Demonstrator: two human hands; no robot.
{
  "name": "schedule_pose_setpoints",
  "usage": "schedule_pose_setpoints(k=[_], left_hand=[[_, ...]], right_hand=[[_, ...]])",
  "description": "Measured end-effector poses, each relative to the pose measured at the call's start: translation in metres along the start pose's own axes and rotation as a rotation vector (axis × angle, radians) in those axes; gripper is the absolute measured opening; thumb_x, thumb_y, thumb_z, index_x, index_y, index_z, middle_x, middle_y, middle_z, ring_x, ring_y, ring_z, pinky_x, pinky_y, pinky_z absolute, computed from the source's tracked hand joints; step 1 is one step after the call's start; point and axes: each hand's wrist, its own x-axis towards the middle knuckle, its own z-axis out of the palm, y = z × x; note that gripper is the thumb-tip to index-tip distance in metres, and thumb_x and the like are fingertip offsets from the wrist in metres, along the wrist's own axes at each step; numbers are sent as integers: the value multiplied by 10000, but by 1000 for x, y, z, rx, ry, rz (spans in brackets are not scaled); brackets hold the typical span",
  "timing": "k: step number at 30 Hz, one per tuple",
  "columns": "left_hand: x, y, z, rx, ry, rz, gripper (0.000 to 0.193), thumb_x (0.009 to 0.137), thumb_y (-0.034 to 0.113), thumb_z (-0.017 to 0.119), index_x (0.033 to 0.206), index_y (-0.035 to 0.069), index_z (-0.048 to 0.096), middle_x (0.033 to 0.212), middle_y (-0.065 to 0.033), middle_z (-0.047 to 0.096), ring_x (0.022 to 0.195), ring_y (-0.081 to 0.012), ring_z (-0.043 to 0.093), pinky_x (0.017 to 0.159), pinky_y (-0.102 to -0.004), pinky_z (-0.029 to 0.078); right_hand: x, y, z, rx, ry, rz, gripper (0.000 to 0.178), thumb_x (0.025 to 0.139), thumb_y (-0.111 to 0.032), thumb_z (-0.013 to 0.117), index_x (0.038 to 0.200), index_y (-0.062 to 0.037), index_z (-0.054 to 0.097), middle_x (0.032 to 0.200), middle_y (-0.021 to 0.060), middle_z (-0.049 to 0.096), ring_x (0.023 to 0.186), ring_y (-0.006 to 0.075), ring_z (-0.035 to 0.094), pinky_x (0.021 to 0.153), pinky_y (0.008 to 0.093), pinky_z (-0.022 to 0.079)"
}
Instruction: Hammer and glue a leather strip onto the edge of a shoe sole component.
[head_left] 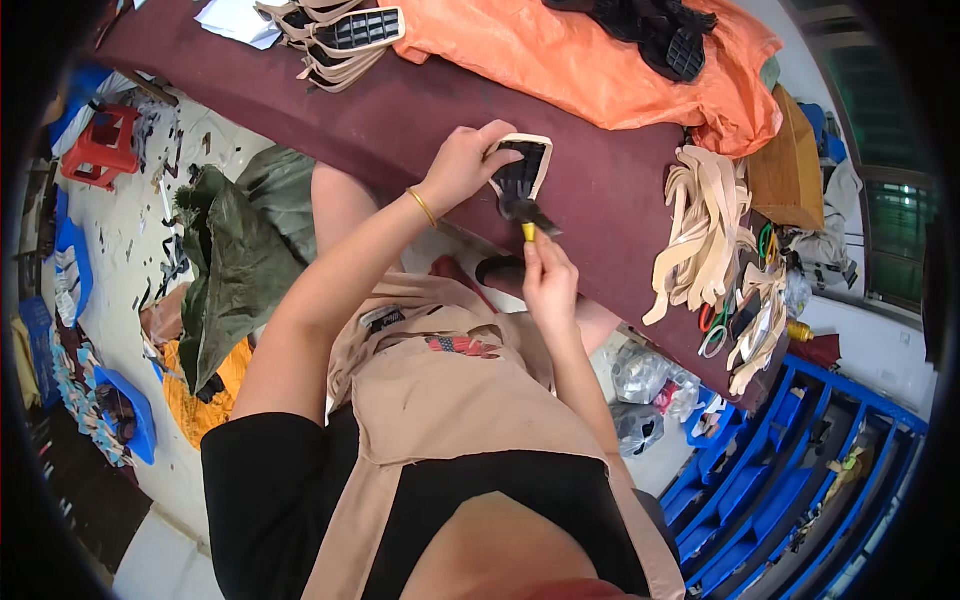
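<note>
Hand, left [468, 166]: bare, gold-coloured bangle [421, 206] at the wrist; closed in a pinch on one shoe part, thumb across its dark face, fingers at the rim.
Hand, right [551, 283]: bare; fingers wrapped round a yellow-handled tool with a dark head [529, 232], grip close behind the head.
Shoe part: black sole piece with a cream rim [540, 167], tilted, over the near edge of the worktable about midway along. Contact with the surface: cannot tell.
Tool head: at the sole piece's end nearest the body; touching or just short of it, cannot tell.
Worktable: dark maroon top [610, 190].
Far edge, left part: white paper sheets [240, 22]; beside them, stacked beige-strapped shoe parts with black ribbed soles [345, 35].
Far edge, right part: crumpled orange plastic sheet [570, 65], bearing black shoe parts [680, 45].
Right end: bundle of long beige strips [705, 220]; nearer the near right corner, scissors with red and green handles [712, 335] and a smaller beige strip bundle [760, 325].
Beyond right end: brown box [785, 165].
Floor, right: blue slatted rack [790, 490].
Floor, left: dark green sheet [235, 260]; farther out, red plastic stool [102, 148].
</note>
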Motion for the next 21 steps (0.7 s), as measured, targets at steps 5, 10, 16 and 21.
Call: schedule_pose_setpoints(k=[5, 10, 16, 21], left_hand=[[14, -35, 1, -199, 372, -405, 282, 816, 142, 668, 1030, 18, 533, 877, -158, 658, 799, -238, 661, 719, -351, 512], [-7, -12, -2, -722, 9, -420, 289, 887, 155, 616, 1067, -25, 479, 934, -58, 595, 870, -107, 584, 756, -268, 494], [1, -1, 9, -321, -106, -249, 317, 900, 222, 573, 1140, 16, 559, 991, -125, 599, 902, -223, 586, 794, -329, 471], [-1, -15, -28, 241, -49, 33, 317, 857, 142, 581, 1171, 97, 580, 1126, -106, 547, 1038, -281, 508, 932, -393, 398]], right_hand=[[30, 15, -28, 9, 73, 129, 374, 904, -165, 560, 1260, -50, 546, 763, 92, 628, 614, 112, 520, 579, 278, 455], [69, 4, -49, -390, 139, -98, 391, 873, -222, 590, 1230, -66, 546, 1098, 165, 535, 1030, 312, 505, 915, 397, 387], [76, -9, -11, -90, 46, -28, 455, 863, -328, 612, 1193, -26, 526, 1100, 172, 531, 1050, 337, 490, 940, 410, 371], [63, 62, -15, -788, 135, 283, 509, 815, -396, 632, 1214, -103, 516, 1153, 135, 489, 1077, 343, 454, 851, 508, 376]])
